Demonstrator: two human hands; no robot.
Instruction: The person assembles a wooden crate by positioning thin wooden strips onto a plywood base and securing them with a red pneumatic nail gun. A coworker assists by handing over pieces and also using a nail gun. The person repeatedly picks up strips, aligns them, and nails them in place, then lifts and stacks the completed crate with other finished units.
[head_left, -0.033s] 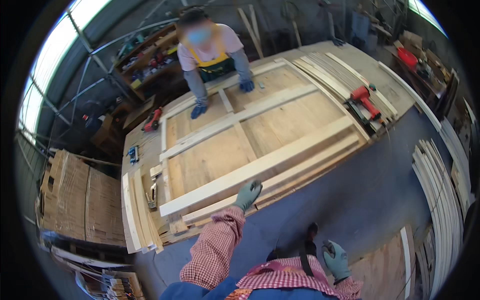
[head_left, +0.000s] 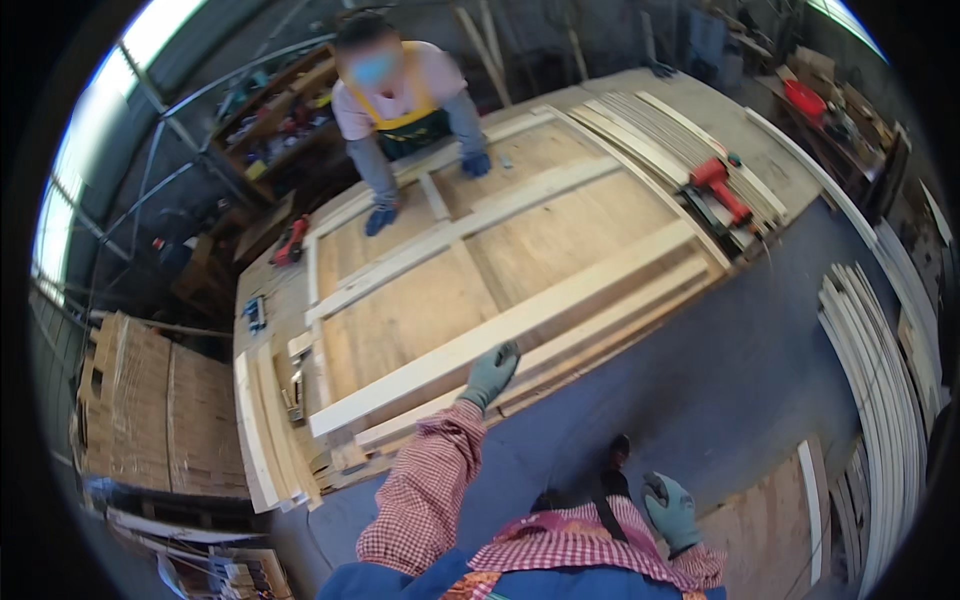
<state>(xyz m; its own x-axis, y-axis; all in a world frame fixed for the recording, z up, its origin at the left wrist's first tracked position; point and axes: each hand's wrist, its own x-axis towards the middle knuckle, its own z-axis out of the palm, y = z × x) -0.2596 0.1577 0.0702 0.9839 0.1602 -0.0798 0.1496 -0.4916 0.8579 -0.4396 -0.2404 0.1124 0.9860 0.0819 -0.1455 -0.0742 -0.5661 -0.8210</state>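
Note:
My left hand (head_left: pixel 490 376), in a grey-green glove, reaches over the near side of a wooden frame panel (head_left: pixel 400 330). Its fingers are curled in beside the long pale board (head_left: pixel 420 382) lying along that side. Whether they touch the board or hold anything is hidden. A second wooden strip (head_left: pixel 570 345) runs under and beside this hand. Low at my right side hangs my right hand (head_left: pixel 671 512), gloved alike, fingers loosely bent and apart, with nothing visible in it. Pale crossbars (head_left: pixel 460 234) divide the plywood panel.
Across the table a masked person leans with blue-gloved hands (head_left: pixel 380 220) on the panel. A red nail gun (head_left: pixel 720 190) lies right, another red tool (head_left: pixel 291 242) left, a blue tool (head_left: pixel 256 315) nearer. Strips (head_left: pixel 262 425) lie at the left end; cardboard (head_left: pixel 150 410) stands left, long slats (head_left: pixel 875 380) right.
The whole view has shifted slightly, so the table and the other person appear a little further left and higher. My hands keep nearly the same pose.

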